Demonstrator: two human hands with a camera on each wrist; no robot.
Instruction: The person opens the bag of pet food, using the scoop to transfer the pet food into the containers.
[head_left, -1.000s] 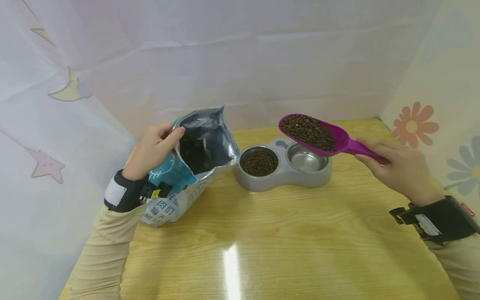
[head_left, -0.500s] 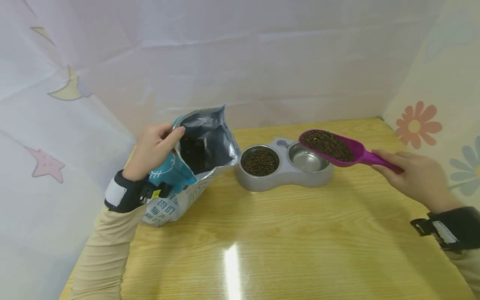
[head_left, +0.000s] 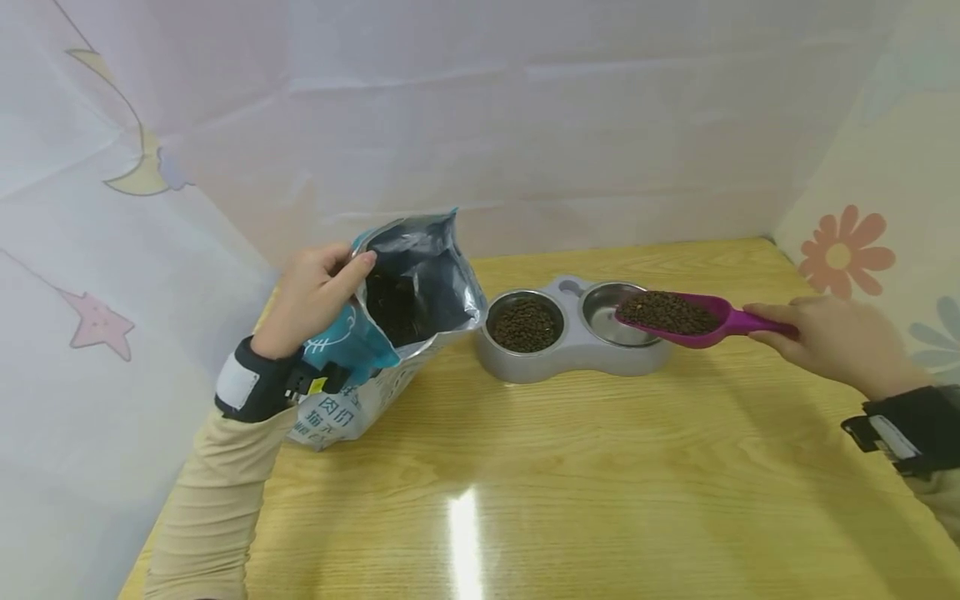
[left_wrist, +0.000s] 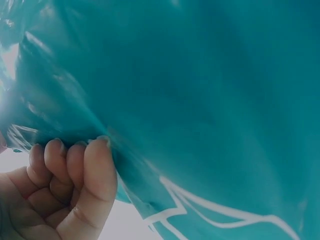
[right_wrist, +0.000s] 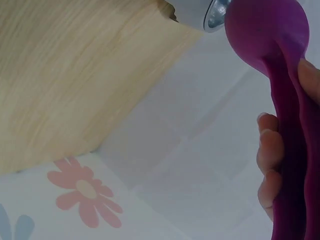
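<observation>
My left hand (head_left: pixel 318 292) grips the rim of an open teal and silver feed bag (head_left: pixel 397 308) standing on the table's left; the left wrist view shows its fingers (left_wrist: pixel 75 170) curled on the teal foil (left_wrist: pixel 200 100). My right hand (head_left: pixel 825 346) holds the handle of a purple scoop (head_left: pixel 678 321) heaped with brown kibble, level over the right bowl (head_left: pixel 611 312) of a grey double feeder (head_left: pixel 570 354). The left bowl (head_left: pixel 525 323) is full of kibble. From the right wrist view, the scoop's (right_wrist: pixel 280 75) underside and my fingertips (right_wrist: pixel 267 145) show.
The wooden table (head_left: pixel 570 483) runs toward me with a glare streak at its middle. Pale printed curtains (head_left: pixel 112 208) close in the left, back and right sides, close behind the bag and feeder.
My right hand has lowered the loaded scoop and carried it right, from above the feeder down to just over the right bowl. The left hand and bag stay put.
</observation>
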